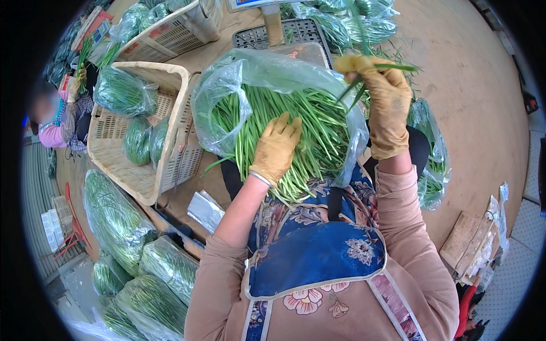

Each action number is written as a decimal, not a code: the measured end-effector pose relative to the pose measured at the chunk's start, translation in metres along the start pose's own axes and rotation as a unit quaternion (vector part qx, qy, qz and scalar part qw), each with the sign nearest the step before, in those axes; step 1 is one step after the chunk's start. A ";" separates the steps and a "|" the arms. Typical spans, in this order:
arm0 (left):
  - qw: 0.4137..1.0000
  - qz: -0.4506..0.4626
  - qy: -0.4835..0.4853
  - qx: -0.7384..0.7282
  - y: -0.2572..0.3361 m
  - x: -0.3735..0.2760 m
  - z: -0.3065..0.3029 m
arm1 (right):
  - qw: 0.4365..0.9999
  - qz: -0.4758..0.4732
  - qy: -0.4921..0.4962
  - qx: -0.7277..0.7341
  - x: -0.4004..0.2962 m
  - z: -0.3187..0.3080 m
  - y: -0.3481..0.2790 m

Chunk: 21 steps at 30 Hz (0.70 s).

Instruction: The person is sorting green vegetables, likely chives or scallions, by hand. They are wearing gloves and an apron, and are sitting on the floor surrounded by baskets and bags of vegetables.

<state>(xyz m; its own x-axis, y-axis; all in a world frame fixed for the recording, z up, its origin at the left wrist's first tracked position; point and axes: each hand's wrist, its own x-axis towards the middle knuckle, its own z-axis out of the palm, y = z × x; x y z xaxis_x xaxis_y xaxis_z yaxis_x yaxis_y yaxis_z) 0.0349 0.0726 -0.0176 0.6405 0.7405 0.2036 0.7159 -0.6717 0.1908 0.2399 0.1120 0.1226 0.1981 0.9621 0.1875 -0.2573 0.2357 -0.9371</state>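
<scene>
A large clear plastic bag [215, 111] lies gaping in front of me, over my lap, full of long green stalks [315, 128] that look like chives. Palm down, my left hand [277, 147] in a tan glove presses on the stalks near their pale cut ends, fingers slightly spread. To the right of the bag, my right hand [386, 102], gloved too, is raised and pinches a few loose green blades [396, 67]. Those blades stick out on both sides of its fingers. The bag's mouth is folded back around the bundle.
A beige plastic crate [170, 170] on the left holds bagged greens [126, 91]. Behind the bag stands a scale [298, 53]. Filled bags [115, 217] lie at lower left, another bag [431, 157] at right. A co-worker [64, 115] sits far left, holding greens.
</scene>
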 end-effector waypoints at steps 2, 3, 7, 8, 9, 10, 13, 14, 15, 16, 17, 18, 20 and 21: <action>1.000 0.008 0.001 0.002 0.000 -0.001 -0.001 | 0.998 -0.067 0.003 0.007 0.009 -0.012 -0.009; 1.000 0.008 -0.001 0.005 0.000 0.000 -0.001 | 0.993 -0.095 0.010 0.066 0.015 -0.016 -0.014; 1.000 -0.001 0.006 -0.029 0.001 0.001 -0.009 | 0.985 -0.150 0.010 0.085 0.020 -0.025 -0.044; 0.999 -0.007 0.011 -0.049 0.001 0.001 -0.013 | 0.981 -0.192 0.030 0.028 0.025 -0.032 -0.048; 0.996 -0.009 0.029 -0.085 0.003 0.003 -0.021 | 0.971 -0.233 0.052 -0.032 0.030 -0.040 -0.054; 0.991 -0.008 0.047 -0.122 0.005 0.006 -0.031 | 0.958 -0.257 0.127 -0.021 0.038 -0.045 -0.065; 0.978 -0.040 0.120 -0.164 0.002 0.001 -0.048 | 0.917 -0.339 0.189 -0.095 0.077 -0.081 -0.076; 0.974 -0.055 0.154 -0.159 -0.005 -0.004 -0.046 | 0.908 -0.341 0.166 -0.181 0.089 -0.098 -0.074; 0.967 -0.068 0.187 -0.157 -0.012 -0.010 -0.041 | 0.891 -0.340 0.141 -0.267 0.102 -0.121 -0.067; 0.963 -0.104 0.199 -0.152 -0.016 -0.010 -0.042 | 0.902 -0.300 0.094 -0.297 0.116 -0.141 -0.055; 0.957 -0.119 0.212 -0.160 -0.022 -0.011 -0.041 | 0.908 -0.258 0.048 -0.327 0.121 -0.156 -0.041; 0.955 -0.146 0.212 -0.146 -0.027 -0.019 -0.045 | 0.826 -0.230 0.070 -0.510 0.122 -0.156 -0.017; 0.950 -0.180 0.217 -0.137 -0.037 -0.023 -0.051 | 0.700 -0.209 0.090 -0.677 0.113 -0.164 0.009; 0.948 -0.185 0.222 -0.133 -0.042 -0.027 -0.055 | 0.702 -0.220 0.081 -0.672 0.106 -0.165 0.015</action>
<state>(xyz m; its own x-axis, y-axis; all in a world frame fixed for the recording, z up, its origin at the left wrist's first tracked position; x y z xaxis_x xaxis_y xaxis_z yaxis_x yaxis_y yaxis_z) -0.0276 0.0799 0.0213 0.1363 0.8832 0.4488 0.7350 -0.3939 0.5519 0.4134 0.1952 0.0799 0.1117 0.7822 0.6130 0.9663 0.0584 -0.2506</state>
